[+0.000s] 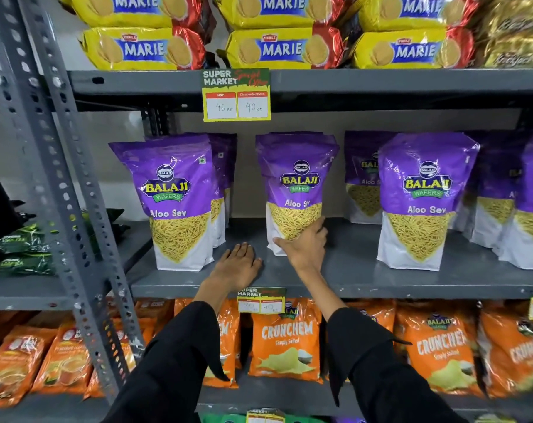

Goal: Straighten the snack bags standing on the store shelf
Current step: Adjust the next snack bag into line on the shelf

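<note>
Purple Balaji Aloo Sev bags stand in rows on the grey middle shelf. My right hand grips the lower front of the middle bag, which stands set back from the shelf edge. My left hand lies flat, palm down, on the shelf between the middle bag and the left bag, holding nothing. The left bag leans slightly to the left. A right bag stands near the front, with more bags behind and beside it.
A price tag hangs from the upper shelf, which holds yellow Marie biscuit packs. Orange Crunchem bags fill the shelf below. A perforated grey upright stands at the left, with green packs beyond it.
</note>
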{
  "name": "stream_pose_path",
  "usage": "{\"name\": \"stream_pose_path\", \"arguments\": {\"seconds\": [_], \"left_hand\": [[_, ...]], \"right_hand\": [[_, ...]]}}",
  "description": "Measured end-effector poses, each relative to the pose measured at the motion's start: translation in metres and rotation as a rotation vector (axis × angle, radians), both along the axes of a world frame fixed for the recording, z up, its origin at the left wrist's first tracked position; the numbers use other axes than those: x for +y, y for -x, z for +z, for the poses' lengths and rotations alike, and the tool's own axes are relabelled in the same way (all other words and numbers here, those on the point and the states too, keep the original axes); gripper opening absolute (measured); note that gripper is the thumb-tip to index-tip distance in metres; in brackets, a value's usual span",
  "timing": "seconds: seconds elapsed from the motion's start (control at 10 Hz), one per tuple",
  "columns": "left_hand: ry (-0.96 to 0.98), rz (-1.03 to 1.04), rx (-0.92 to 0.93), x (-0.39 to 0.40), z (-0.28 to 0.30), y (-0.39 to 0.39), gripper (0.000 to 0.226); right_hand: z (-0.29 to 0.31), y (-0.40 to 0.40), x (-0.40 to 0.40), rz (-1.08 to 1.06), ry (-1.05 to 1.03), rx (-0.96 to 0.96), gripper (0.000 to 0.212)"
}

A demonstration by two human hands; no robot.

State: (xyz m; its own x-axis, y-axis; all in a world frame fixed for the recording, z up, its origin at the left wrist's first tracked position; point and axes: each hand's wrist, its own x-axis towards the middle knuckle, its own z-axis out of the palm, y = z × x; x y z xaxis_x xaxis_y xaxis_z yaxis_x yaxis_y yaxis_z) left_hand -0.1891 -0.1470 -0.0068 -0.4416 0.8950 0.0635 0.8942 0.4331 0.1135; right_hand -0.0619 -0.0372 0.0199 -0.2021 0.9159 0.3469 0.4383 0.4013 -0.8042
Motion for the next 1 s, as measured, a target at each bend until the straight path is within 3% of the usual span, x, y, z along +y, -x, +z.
{"name": "stream_pose_path", "arguments": {"seconds": [1.0], "left_hand": [[-0.009, 0.020, -0.005, -0.003, 0.003, -0.006, 0.063]], "right_hand": [[-0.009, -0.028, -0.038, -0.057, -0.075, -0.029, 0.135]]}}
